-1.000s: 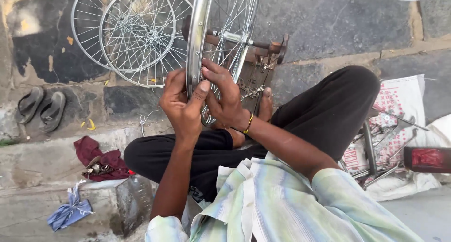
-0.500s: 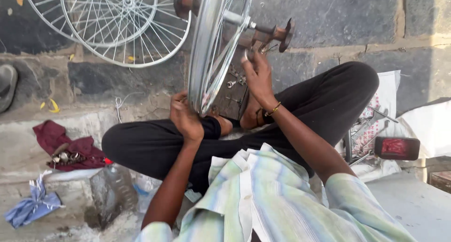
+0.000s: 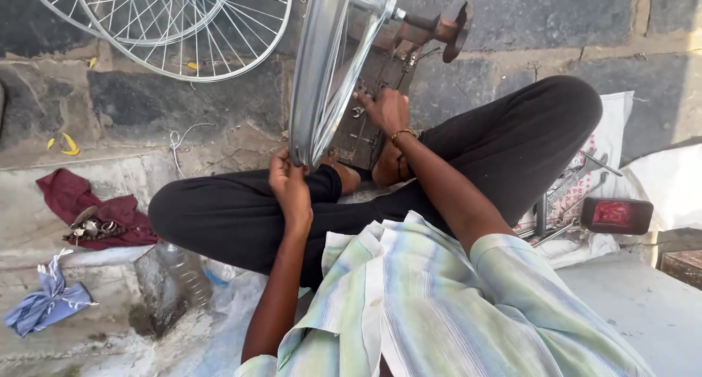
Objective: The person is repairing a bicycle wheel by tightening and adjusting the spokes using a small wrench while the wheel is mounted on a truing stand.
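Observation:
I sit cross-legged in black trousers with a silver bicycle wheel rim [image 3: 316, 70] standing upright on a rusty truing stand [image 3: 431, 27] in front of me. My left hand [image 3: 287, 181] grips the bottom edge of the rim. My right hand [image 3: 384, 108] reaches past the spokes to small metal parts at the base of the stand; whether it holds one is hidden by the fingers. A gold bangle sits on that wrist.
Two spoked wheels [image 3: 175, 26] lean on the stone wall at the upper left. A maroon cloth with small metal parts [image 3: 91, 215] and a blue rag [image 3: 45, 300] lie left. A red box [image 3: 616, 215] and metal tools rest on a printed sack at right.
My right hand left the rim and dropped to the base of the stand. My left hand slid down to the rim's bottom edge. The view shifted left.

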